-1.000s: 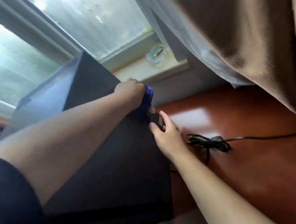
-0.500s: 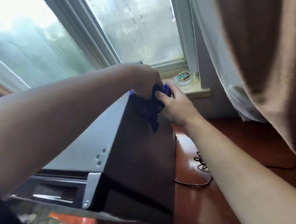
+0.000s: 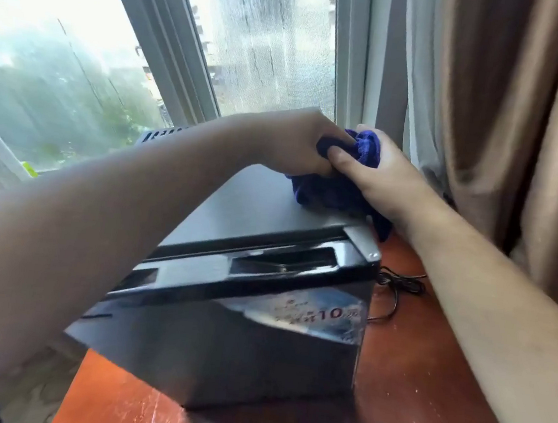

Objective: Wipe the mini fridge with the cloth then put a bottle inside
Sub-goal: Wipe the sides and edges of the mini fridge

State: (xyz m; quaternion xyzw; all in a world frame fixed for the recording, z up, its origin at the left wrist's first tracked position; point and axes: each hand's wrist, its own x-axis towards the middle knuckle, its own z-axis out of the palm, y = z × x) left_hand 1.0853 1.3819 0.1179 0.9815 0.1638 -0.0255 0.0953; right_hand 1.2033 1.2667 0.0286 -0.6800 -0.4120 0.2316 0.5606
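Note:
A black mini fridge (image 3: 239, 345) stands on a reddish wooden table (image 3: 408, 380) below a window, its door closed and a sticker on the door's upper right. A bunched dark blue cloth (image 3: 335, 186) lies on the right rear of the fridge's grey top. My left hand (image 3: 295, 140) grips the cloth from the left. My right hand (image 3: 378, 173) grips it from the right, thumb pressed into the fabric. A corner of the cloth hangs over the fridge's right edge. No bottle is in view.
A black power cable (image 3: 397, 285) lies coiled on the table to the right of the fridge. Brown and sheer curtains (image 3: 508, 115) hang close at the right. The window (image 3: 149, 60) and its frame stand right behind the fridge.
The view has swung from the fridge's side to its top and front. Both hands have come together on the cloth, which now sits on the fridge's top instead of its upper side edge.

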